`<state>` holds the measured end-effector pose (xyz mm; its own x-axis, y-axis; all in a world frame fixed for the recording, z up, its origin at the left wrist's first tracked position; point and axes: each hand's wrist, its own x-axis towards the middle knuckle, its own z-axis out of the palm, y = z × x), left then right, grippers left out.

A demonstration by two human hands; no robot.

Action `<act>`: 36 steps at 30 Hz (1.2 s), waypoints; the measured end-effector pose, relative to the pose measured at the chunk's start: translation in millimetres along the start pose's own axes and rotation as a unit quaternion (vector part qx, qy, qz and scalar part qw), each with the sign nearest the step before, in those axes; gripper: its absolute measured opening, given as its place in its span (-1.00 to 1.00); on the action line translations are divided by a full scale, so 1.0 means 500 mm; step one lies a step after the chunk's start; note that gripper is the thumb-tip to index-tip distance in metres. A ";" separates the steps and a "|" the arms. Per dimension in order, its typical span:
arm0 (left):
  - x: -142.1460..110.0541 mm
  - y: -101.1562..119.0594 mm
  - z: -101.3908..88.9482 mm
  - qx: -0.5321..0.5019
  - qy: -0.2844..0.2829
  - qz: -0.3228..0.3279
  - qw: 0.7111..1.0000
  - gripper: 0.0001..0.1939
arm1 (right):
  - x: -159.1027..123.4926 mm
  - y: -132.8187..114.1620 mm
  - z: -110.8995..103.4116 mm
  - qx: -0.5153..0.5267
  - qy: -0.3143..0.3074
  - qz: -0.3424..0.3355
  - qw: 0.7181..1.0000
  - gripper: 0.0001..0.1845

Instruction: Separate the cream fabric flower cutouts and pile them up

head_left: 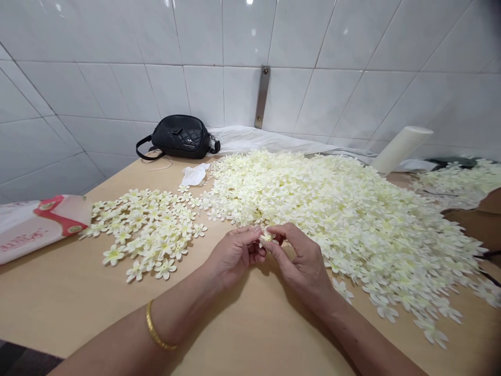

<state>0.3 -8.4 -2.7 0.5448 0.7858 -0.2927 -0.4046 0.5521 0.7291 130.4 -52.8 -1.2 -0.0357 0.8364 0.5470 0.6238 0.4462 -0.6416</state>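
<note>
Between my fingertips is a small pale yellow artificial flower. My left hand pinches it from the left, with its other fingers curled below. From the right, my right hand grips the same flower between thumb and forefinger. Just beyond my hands spreads a large heap of cream-yellow artificial flowers, reaching far to the right. A smaller group of similar flowers lies to the left of my left hand. Part of the held flower is covered by my fingers.
A black quilted bag rests at the back left, near a crumpled white tissue. At the left edge lies a white and red plastic package. A white roll leans behind the heap, against the tiled wall.
</note>
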 end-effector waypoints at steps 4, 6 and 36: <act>-0.001 0.002 0.000 -0.020 -0.026 -0.020 0.999 -0.83 | 0.000 0.000 -0.004 0.019 -0.004 0.009 1.000 -0.88; -0.005 0.002 0.004 -0.011 -0.035 -0.021 0.999 -0.84 | 0.000 0.001 -0.007 0.030 0.001 0.032 0.999 -0.86; -0.009 0.009 0.014 0.050 0.007 0.022 0.998 -0.85 | -0.005 0.016 0.000 -0.109 -0.023 0.012 0.994 -0.78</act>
<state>1.0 -11.6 6.2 0.5173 0.8128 -0.2679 -0.3520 0.4873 0.7991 135.4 -51.2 -8.0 -0.0515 0.8616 0.5049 0.7792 0.3509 -0.5193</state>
